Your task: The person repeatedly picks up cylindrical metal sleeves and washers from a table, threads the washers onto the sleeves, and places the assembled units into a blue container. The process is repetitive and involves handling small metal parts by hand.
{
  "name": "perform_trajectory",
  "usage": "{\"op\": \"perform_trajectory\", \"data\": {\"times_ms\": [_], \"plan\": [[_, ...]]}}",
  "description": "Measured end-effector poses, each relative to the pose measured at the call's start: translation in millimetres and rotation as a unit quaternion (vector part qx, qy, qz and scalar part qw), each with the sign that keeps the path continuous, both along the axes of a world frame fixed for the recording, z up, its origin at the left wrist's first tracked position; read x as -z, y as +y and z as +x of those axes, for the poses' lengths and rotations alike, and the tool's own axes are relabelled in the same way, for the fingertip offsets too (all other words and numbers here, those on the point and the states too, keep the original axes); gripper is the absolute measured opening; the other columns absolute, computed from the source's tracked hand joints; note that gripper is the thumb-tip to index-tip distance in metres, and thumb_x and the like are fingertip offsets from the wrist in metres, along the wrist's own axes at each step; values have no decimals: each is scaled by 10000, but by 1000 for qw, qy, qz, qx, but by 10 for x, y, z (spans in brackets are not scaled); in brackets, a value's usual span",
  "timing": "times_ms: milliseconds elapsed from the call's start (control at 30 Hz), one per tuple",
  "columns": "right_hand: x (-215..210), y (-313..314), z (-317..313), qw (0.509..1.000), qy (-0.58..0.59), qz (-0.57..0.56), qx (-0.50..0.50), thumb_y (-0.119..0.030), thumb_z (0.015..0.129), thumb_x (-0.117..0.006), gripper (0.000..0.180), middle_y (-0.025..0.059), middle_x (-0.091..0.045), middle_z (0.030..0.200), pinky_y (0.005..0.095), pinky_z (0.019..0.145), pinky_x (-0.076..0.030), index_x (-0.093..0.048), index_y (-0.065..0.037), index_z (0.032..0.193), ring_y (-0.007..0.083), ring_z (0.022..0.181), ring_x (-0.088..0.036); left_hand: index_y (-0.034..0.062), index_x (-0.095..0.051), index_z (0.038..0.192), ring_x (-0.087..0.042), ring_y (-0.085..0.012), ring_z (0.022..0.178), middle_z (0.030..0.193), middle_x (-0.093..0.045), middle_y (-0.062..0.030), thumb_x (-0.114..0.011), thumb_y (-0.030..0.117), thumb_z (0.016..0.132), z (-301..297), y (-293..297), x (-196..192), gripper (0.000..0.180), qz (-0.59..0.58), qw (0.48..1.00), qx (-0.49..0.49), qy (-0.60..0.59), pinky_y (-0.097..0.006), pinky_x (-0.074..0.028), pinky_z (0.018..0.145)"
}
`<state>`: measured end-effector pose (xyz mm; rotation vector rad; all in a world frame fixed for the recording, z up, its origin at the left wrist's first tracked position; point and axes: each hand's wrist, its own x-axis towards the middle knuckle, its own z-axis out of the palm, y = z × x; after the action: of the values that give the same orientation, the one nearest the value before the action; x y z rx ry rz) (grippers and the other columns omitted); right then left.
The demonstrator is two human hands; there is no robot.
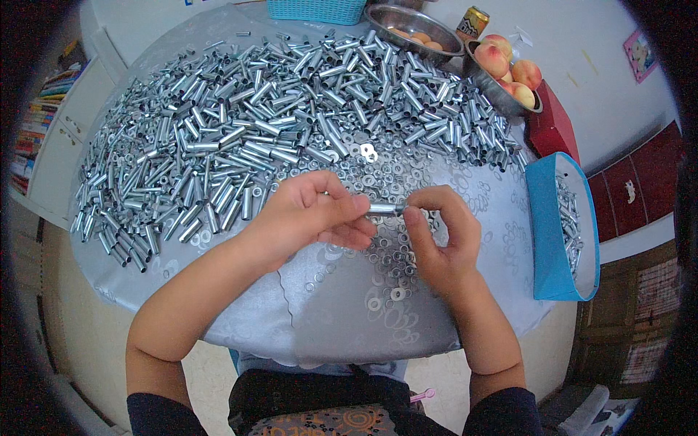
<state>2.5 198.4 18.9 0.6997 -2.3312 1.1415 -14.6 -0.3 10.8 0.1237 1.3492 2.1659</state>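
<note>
A short shiny metal sleeve (pixel 384 208) lies level between my two hands, above the table. My left hand (pixel 309 214) grips its left part between thumb and fingers. At the sleeve's right end, my right hand (pixel 449 236) pinches with thumb and forefinger; whether a small nut or washer sits there too is hidden by the fingertips. Below and behind my hands lie scattered flat washers (pixel 397 293) and nuts (pixel 368 180). A large heap of similar metal sleeves (pixel 240 131) spreads over the far and left parts of the table.
At the right edge stands a blue fabric bin (pixel 547 240) holding metal bolts (pixel 569 225). Farther back are a metal bowl of peaches (pixel 509 102), a bowl of eggs (pixel 378 18), a drink can (pixel 472 23), a red box (pixel 554 127) and a light-blue basket (pixel 316 10). A silvery cloth (pixel 502 291) covers the table.
</note>
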Motion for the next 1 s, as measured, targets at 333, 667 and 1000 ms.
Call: {"op": "perform_trajectory", "data": {"times_ms": [333, 667, 1000], "plan": [[-15, 64, -27, 997, -20, 46, -56, -54, 709, -617, 100, 113, -561, 739, 361, 607, -425, -546, -32, 776, 290, 673, -547, 2, -491, 911, -586, -146, 673, 744, -575, -80, -534, 166, 863, 24, 29, 61, 176, -7, 997, 65, 44, -263, -498, 637], [-12, -36, 45, 990, -8, 79, -120, -92, 706, -645, 152, 104, -569, 750, 381, 601, -423, -539, -54, 808, 291, 684, -553, 20, -495, 1021, -436, -68, 611, 692, -467, 0, -491, 214, 889, 97, 98, 113, 234, 1, 998, 53, 37, -229, -413, 580], [-7, -36, 27, 994, -9, 49, -97, -36, 713, -646, 168, 102, -574, 760, 354, 612, -437, -548, -38, 849, 274, 688, -566, 13, -491, 1035, -476, -79, 658, 763, -499, -28, -470, 268, 907, 149, 147, 133, 286, -29, 990, 47, 130, -223, -425, 588]]}}
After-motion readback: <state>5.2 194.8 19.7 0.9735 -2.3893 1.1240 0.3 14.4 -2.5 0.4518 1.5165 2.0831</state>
